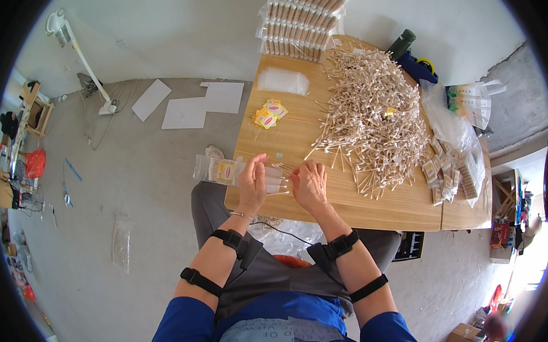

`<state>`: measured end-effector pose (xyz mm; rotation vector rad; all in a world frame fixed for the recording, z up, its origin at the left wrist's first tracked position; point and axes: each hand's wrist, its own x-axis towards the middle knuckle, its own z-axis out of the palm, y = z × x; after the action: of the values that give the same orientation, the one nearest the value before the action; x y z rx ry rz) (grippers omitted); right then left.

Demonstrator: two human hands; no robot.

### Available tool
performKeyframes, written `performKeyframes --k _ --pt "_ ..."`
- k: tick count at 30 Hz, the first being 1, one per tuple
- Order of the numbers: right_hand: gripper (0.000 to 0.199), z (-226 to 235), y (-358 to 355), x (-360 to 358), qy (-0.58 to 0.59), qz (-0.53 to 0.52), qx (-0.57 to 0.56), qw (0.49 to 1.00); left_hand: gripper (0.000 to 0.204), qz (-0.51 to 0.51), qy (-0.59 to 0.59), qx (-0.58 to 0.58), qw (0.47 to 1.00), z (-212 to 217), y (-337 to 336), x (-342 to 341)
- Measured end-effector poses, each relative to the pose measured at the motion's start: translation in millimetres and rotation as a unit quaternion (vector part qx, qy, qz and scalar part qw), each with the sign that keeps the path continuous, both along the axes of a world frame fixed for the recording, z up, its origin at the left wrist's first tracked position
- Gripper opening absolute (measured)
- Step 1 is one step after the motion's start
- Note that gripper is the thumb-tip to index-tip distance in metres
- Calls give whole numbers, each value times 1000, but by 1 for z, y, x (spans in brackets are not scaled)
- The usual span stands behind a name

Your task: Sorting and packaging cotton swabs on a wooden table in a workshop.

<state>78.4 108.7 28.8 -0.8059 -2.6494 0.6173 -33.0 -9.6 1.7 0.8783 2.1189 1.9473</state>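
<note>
My left hand [252,183] grips a clear plastic bag [221,170] with a yellow and red label, part-filled with cotton swabs and sticking out past the left edge of the wooden table [299,136]. My right hand [310,184] pinches a small bunch of swabs [278,173] at the bag's open mouth. A large heap of loose wooden cotton swabs [372,120] covers the table's middle and right, just beyond my right hand.
Small yellow labels [269,114] and flat empty clear bags [283,81] lie at the table's far left. Stacked filled packs [300,21] stand at the far edge. A bag of finished packs [452,165] sits at right. White sheets [192,105] lie on the floor.
</note>
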Motion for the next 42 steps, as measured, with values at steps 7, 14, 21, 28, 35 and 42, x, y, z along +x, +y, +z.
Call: performKeyframes --k 7,14,21,28,35,42 --pt "14 -10 6 13 105 -15 -60 993 27 0 10 -4 1000 4 -1 0" --pt "13 -12 -2 55 139 2 -137 981 24 -11 -14 29 999 3 3 1" --pt "10 3 -29 108 44 85 -75 993 41 -93 157 -76 980 11 -4 -2" --pt "16 7 -6 112 61 19 -113 991 87 -183 353 -295 869 28 -23 15" --pt "40 4 50 50 54 -230 -11 972 74 -171 310 -256 900 18 0 0" --pt "30 -17 56 29 35 -275 0 961 55 -180 307 -219 908 17 11 10"
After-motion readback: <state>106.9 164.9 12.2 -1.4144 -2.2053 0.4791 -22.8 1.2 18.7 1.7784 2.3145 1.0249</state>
